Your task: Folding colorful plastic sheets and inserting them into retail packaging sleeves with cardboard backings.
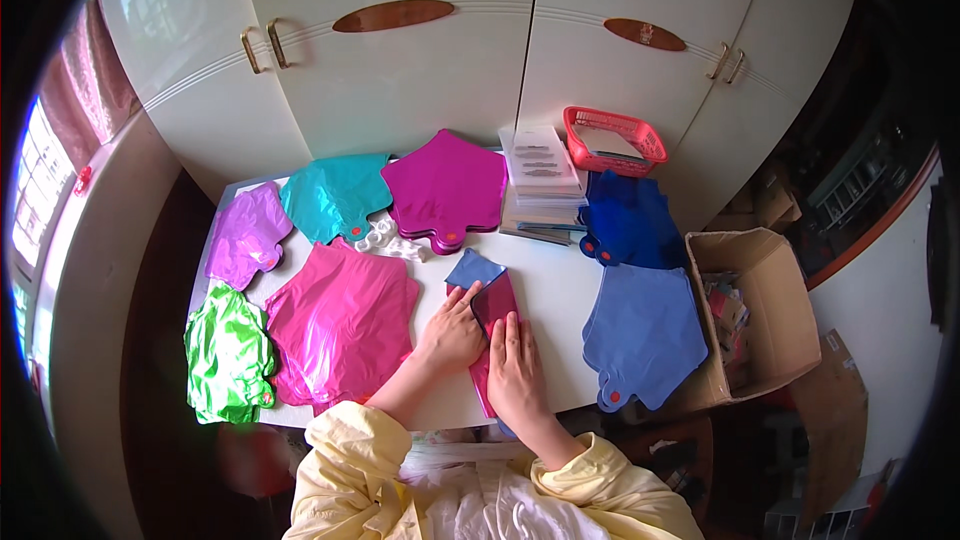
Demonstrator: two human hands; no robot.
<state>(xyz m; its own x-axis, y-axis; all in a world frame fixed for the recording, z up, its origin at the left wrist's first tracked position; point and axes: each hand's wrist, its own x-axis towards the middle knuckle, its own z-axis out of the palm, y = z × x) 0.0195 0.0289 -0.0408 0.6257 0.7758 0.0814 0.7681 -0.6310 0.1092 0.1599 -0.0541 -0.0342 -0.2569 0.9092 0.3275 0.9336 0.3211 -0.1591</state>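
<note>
On the white table in front of me lies a narrow folded stack of foil balloons (498,298), magenta with a blue end (475,268) on its far side. My left hand (450,335) rests on its left edge, fingers stretched toward the blue part. Flat along the right side lies my right hand (516,372), its fingers straight and close together, pressing on the foil. Part of the stack is hidden under both hands. A flat pink foil balloon pile (345,320) lies just left of my left forearm.
Around the table edge are foil piles: purple (246,233), green (228,350), teal (335,195), magenta (447,185), dark blue (635,220) and grey-blue (645,335). Papers (545,162) and a red basket (640,132) stand at the back. An open cardboard box (775,290) is at right.
</note>
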